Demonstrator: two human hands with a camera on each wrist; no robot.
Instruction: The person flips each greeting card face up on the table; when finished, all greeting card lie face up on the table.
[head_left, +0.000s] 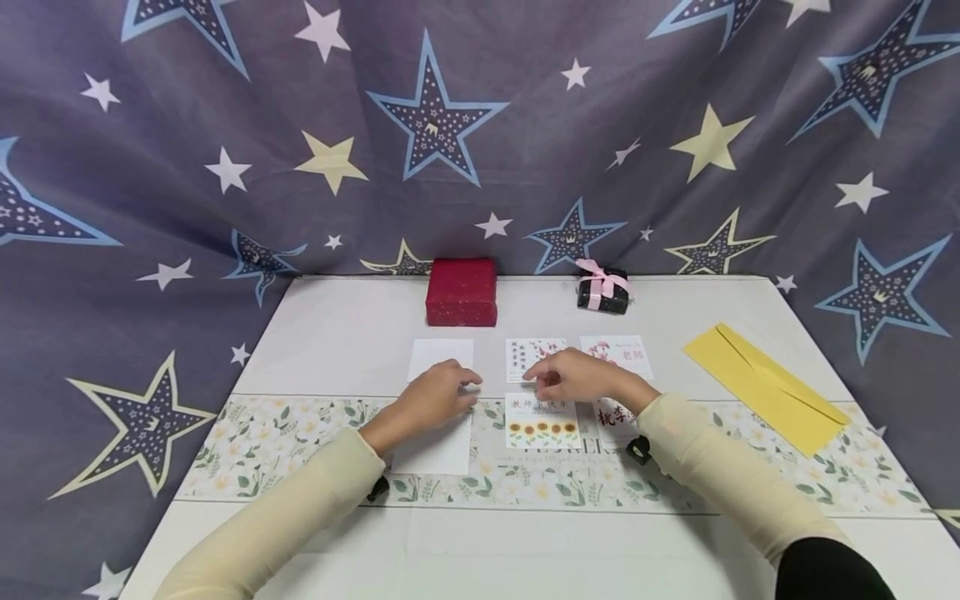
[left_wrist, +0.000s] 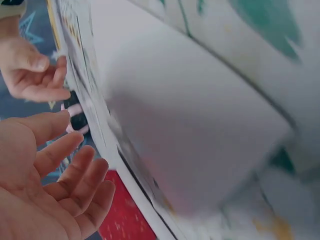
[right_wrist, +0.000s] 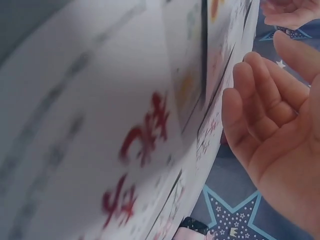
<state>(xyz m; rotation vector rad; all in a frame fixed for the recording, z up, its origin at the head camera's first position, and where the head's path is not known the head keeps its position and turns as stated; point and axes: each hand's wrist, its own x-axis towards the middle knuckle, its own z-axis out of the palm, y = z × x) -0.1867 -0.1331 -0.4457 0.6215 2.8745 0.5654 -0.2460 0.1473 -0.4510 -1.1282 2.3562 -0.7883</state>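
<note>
My left hand (head_left: 433, 398), fingers loosely bent and holding nothing, hovers over two blank white cards: an upper card (head_left: 441, 352) and a lower card (head_left: 431, 454). My right hand (head_left: 577, 375) is over a group of printed cards, its relaxed fingers also bare in the right wrist view. Just beyond its fingertips lies a card with black characters and pink flowers (head_left: 519, 358). Below it is a sunflower card (head_left: 542, 427). A pink-blossom card (head_left: 633, 354) sits at upper right. Under the right wrist, a card with red characters (right_wrist: 145, 135) is partly covered.
A dark red box (head_left: 461, 292) stands at the back of the table. To its right is a small black box with a pink ribbon (head_left: 603, 290). A yellow envelope (head_left: 765, 387) lies slanted at the right. Behind the table hangs a star-patterned curtain (head_left: 525, 125).
</note>
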